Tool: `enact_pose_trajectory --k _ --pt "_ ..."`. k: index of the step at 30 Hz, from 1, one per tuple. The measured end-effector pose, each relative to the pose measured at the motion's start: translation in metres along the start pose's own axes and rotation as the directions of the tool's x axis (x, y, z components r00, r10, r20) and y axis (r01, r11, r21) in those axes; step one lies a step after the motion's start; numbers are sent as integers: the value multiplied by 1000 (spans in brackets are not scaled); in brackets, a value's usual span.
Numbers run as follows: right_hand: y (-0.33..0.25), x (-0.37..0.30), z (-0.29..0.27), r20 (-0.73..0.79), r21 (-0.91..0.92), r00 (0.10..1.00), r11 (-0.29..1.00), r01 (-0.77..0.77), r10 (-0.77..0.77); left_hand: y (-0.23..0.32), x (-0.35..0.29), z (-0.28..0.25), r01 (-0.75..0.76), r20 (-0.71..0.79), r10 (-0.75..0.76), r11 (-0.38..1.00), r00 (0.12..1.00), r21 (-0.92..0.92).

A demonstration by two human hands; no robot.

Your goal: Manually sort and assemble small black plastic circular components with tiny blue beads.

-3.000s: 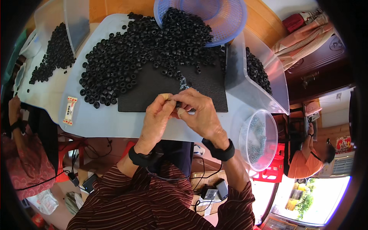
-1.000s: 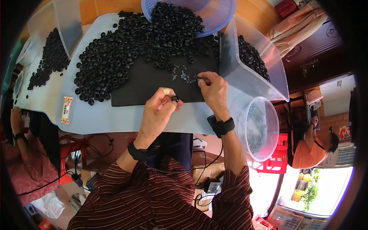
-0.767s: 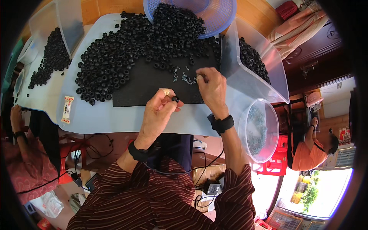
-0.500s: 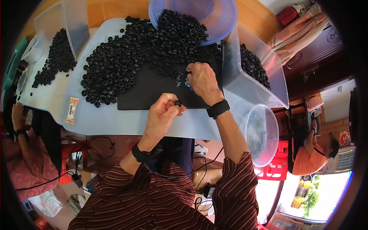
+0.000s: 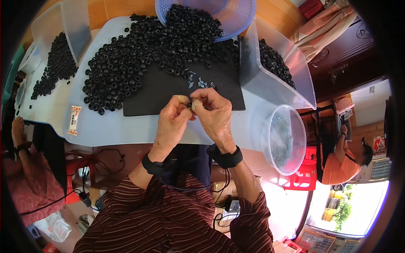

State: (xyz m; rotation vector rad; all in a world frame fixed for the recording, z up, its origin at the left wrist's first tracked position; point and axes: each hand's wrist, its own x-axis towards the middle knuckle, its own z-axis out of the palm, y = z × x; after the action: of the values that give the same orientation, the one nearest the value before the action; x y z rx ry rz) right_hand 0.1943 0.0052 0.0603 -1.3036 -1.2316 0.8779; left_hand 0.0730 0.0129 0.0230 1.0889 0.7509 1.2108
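Observation:
Above the near edge of a black mat (image 5: 145,99), my two hands meet. My left hand (image 5: 172,124) is closed, pinching a small black ring-like part (image 5: 189,104) with thumb and forefinger. Against that part my right hand (image 5: 216,118) is closed in a pinch too; whatever its fingertips hold is hidden. Just beyond my fingers, small shiny bluish metal pieces (image 5: 201,83) lie scattered on the mat. A big heap of the same black parts (image 5: 114,69) spreads over the mat's far and left sides.
A blue plastic basket (image 5: 240,19) tips parts onto the heap. Clear bins (image 5: 274,90) stand right and far left. A round clear tub (image 5: 297,158) of small metal pieces sits at the right edge. A wrapped packet (image 5: 74,120) lies left. Other people sit at both sides.
My right hand has come back from the metal pieces on the mat to meet my left hand. The left hand still holds the black part, now slightly higher and to the left.

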Motion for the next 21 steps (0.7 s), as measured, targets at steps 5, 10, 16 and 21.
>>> enact_pose_trajectory --k 5,10,16,21 --pt "8 -8 -4 -22 -14 997 997 74 -74 3 -2 3 46 -8 -46 999 999 -24" --pt "4 -11 -13 20 -8 999 999 50 -50 6 -4 4 20 23 -20 999 1000 33" --pt "6 -11 -14 77 33 996 998 45 -47 2 -4 -1 12 46 -12 1000 999 16" --pt "-1 -10 -12 39 -183 990 973 139 -134 7 -4 0 3 84 -7 999 996 49"
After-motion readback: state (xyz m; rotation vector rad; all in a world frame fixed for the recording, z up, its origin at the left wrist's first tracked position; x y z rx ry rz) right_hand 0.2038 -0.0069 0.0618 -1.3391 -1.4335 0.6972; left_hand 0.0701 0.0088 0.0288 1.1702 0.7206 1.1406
